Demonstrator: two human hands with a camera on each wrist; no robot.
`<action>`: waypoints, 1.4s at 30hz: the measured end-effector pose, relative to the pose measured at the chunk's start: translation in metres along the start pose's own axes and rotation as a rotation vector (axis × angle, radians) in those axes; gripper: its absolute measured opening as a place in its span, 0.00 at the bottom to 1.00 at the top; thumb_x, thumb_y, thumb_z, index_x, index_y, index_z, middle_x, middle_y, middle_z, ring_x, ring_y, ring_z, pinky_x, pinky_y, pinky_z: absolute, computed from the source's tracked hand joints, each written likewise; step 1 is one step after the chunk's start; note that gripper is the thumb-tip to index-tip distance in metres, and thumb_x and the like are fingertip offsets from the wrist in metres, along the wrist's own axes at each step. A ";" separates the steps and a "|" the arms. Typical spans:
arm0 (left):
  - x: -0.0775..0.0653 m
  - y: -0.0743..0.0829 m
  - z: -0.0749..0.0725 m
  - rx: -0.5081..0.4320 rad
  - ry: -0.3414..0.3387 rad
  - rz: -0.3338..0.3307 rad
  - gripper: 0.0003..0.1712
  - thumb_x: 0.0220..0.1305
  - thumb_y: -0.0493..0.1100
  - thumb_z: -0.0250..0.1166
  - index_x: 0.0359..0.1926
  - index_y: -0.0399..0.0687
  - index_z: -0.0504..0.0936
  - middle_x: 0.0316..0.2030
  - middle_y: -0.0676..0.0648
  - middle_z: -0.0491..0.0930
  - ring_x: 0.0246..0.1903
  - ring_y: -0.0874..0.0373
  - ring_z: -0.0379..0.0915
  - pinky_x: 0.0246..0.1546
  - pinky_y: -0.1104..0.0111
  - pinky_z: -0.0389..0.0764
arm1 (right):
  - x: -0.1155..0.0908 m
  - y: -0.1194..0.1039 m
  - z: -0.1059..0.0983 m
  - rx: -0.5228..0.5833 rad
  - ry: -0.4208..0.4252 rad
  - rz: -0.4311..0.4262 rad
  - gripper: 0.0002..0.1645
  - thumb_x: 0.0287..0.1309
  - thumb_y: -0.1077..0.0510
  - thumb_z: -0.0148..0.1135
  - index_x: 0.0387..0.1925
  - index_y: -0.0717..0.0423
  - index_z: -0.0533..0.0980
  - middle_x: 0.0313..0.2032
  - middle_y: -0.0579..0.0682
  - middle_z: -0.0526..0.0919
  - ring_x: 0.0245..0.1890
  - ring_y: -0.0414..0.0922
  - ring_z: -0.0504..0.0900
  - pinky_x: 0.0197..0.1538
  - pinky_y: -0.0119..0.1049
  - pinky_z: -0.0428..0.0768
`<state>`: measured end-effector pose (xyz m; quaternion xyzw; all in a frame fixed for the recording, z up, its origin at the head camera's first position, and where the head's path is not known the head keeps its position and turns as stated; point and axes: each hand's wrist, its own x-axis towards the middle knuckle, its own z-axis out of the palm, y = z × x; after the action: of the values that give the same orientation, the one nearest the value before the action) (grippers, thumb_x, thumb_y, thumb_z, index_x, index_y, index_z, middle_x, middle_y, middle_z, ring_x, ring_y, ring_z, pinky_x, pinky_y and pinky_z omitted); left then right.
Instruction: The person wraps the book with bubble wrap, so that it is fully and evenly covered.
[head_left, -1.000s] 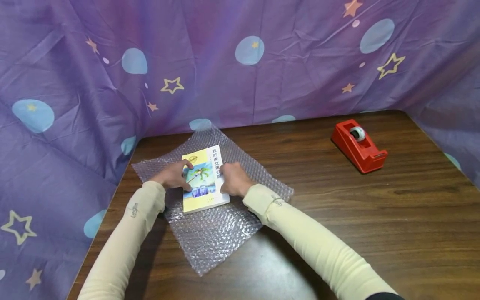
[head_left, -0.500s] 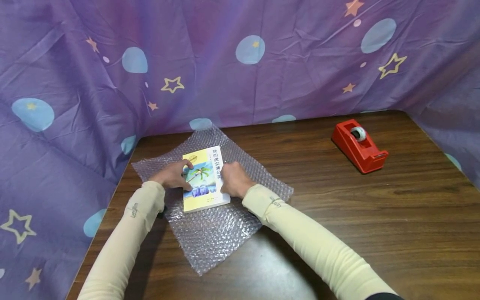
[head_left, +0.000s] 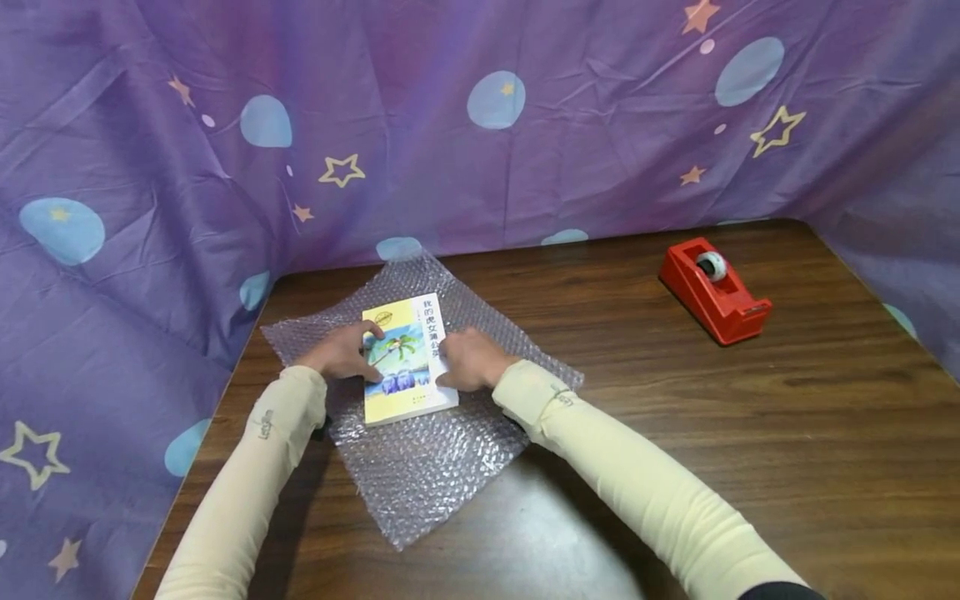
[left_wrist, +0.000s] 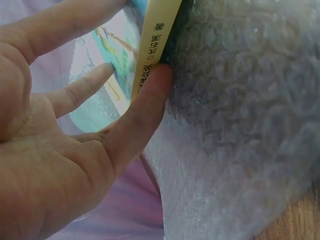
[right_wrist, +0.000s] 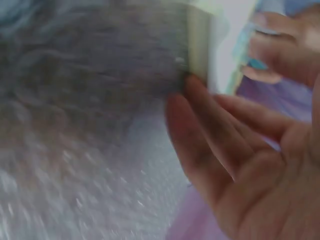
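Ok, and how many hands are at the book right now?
2: the left hand at the left edge of the book, and the right hand at its right edge.

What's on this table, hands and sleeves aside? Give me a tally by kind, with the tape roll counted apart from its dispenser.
Book: 1
Bubble wrap sheet: 1
Red tape dispenser: 1
Tape roll: 1
Total: 4

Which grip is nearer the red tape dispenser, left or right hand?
Right. The right grip is at the book's right edge, left of the tape dispenser and apart from it. The left grip is at the book's left edge, farther off.
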<state>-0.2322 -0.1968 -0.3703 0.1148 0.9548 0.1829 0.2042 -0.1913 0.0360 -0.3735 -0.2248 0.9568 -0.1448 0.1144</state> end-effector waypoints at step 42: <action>-0.003 -0.011 0.002 -0.066 0.030 0.045 0.40 0.48 0.42 0.79 0.63 0.40 0.73 0.47 0.34 0.78 0.43 0.48 0.73 0.47 0.56 0.76 | -0.174 0.239 -0.072 0.596 0.564 0.246 0.12 0.70 0.59 0.58 0.49 0.63 0.77 0.24 0.30 0.85 0.21 0.32 0.83 0.22 0.29 0.81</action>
<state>-0.2300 -0.2074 -0.3758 0.1265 0.9484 0.2204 0.1895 -0.1543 0.3378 -0.3586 -0.0180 0.8866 -0.4560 -0.0753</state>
